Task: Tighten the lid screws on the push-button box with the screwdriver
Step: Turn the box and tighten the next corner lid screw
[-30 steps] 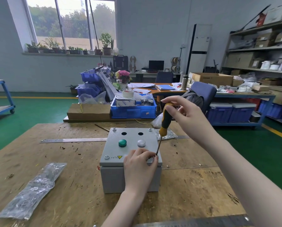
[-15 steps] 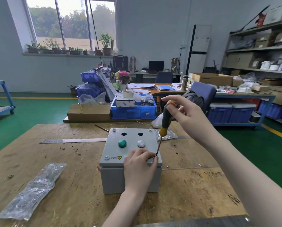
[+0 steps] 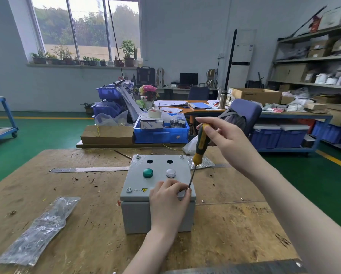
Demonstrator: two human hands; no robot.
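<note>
A grey metal box (image 3: pixel 157 194) stands near the middle of a worn chipboard table (image 3: pixel 235 224), its flat lid (image 3: pixel 138 178) slightly wider than the body below and overhanging the near face. On the lid sit a round green button (image 3: pixel 148 172) and, just beside it at 3 o'clock, a white button (image 3: pixel 170 173); beyond them, toward 12 o'clock, are two dark open holes side by side. A small screw (image 3: pixel 138 156) stands up at the far-left corner of the lid, another screw (image 3: pixel 181 156) at the far-right corner, and a round silver fastener (image 3: pixel 129 190) lies at the near-left corner next to a small yellow warning triangle. The left hand (image 3: pixel 168 202) rests on the near-right corner of the lid with its fingers curled and its fingertips bunched around the spot where the tool's tip meets the lid; whatever they pinch there is hidden. The right hand (image 3: pixel 225 143) grips the top of a screwdriver (image 3: pixel 198 153) whose handle is black and yellow, thumb and fingers wrapped round the handle; the thin shaft slants down toward 7 o'clock to that same corner. At 9 o'clock from the box a long metal ruler (image 3: pixel 88 169) lies flat on the table, and at 8 o'clock lies a crumpled clear plastic bag (image 3: pixel 39 230). A piece of silvery foil (image 3: pixel 202 162) lies just past the box's far-right corner.
</note>
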